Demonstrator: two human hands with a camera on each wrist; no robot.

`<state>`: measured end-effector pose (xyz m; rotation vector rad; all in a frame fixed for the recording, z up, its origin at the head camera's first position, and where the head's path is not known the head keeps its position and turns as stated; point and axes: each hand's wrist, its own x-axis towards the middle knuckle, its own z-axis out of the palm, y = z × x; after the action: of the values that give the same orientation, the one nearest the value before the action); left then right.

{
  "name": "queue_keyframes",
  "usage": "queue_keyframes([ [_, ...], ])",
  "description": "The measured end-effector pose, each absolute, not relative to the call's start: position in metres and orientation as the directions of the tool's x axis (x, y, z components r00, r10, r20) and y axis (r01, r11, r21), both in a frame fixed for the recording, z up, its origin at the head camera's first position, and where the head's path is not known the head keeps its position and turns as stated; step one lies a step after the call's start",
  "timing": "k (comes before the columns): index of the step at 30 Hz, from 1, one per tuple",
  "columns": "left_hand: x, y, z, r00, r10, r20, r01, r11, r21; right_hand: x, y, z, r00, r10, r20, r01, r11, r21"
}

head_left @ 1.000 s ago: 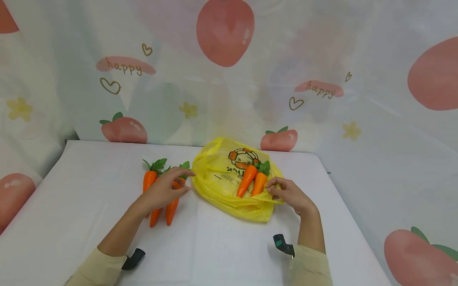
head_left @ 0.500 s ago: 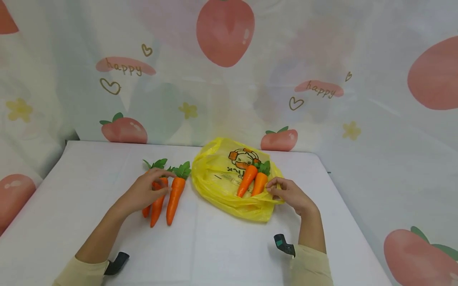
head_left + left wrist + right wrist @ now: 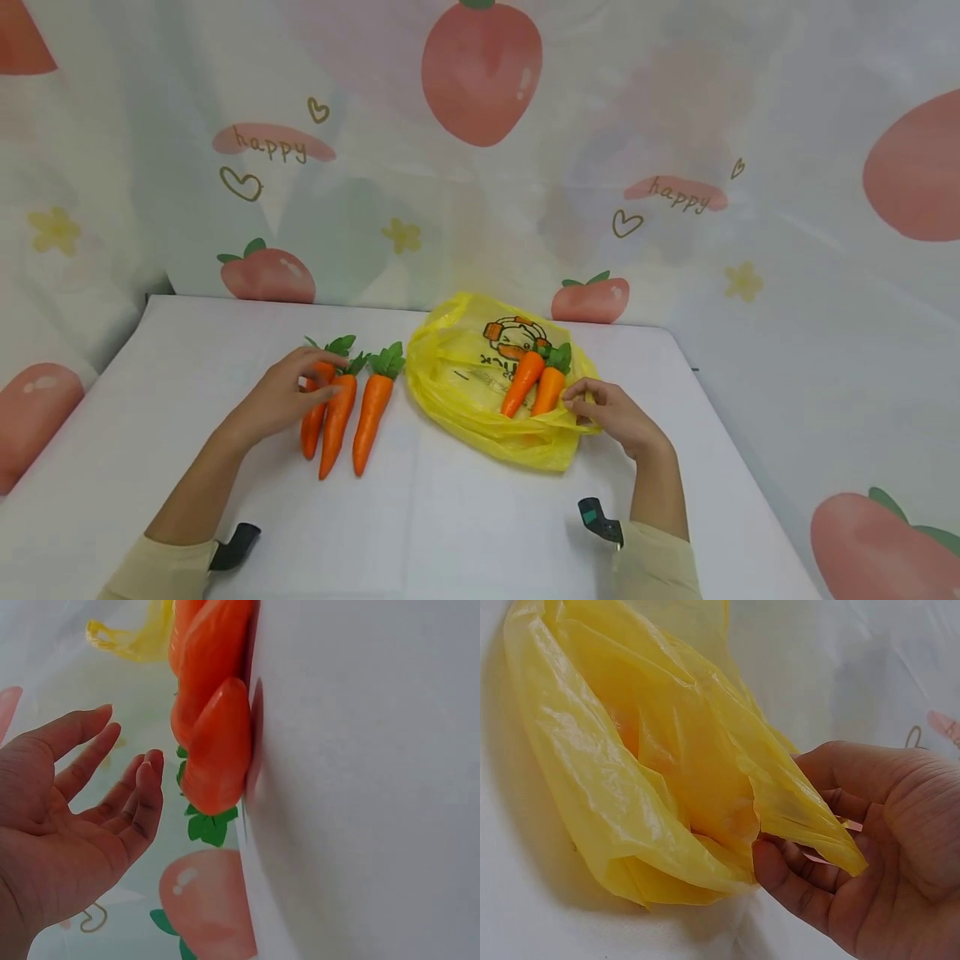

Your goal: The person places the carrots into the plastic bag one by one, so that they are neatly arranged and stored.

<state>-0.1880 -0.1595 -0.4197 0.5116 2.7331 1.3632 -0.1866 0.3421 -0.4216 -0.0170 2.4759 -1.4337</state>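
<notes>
Three orange carrots with green leaves lie side by side on the left of the table: a right one [image 3: 372, 421], a middle one [image 3: 337, 425] and a left one [image 3: 311, 429]. Over the left and middle carrots is my left hand [image 3: 279, 393], fingers spread and loosely bent; the left wrist view shows it apart from them. A yellow plastic bag [image 3: 446, 379] with a duck print lies right of centre. Two more carrots [image 3: 522, 383] rest in its opening. My right hand [image 3: 618, 421] pinches the bag's right edge, its fingers curled round the plastic [image 3: 780, 795].
A white cloth covers the table [image 3: 465, 533], whose back edge meets a printed curtain [image 3: 360, 208]. A dark wrist camera mount [image 3: 236, 546] sits at the left sleeve, and another mount [image 3: 600, 521] at the right one.
My left hand has drawn back to the left, from beside the bag to over the leftmost carrots. The right hand keeps its hold on the bag. The head view has shifted slightly.
</notes>
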Motion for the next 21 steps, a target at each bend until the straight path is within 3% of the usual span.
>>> queue_keyframes([
  [21, -0.197, -0.184, -0.428, -0.971, 0.239, -0.026, 0.124, 0.588, 0.799, -0.186, 0.343, -0.417, -0.959, -0.160, -0.235, 0.131, 0.485, -0.865],
])
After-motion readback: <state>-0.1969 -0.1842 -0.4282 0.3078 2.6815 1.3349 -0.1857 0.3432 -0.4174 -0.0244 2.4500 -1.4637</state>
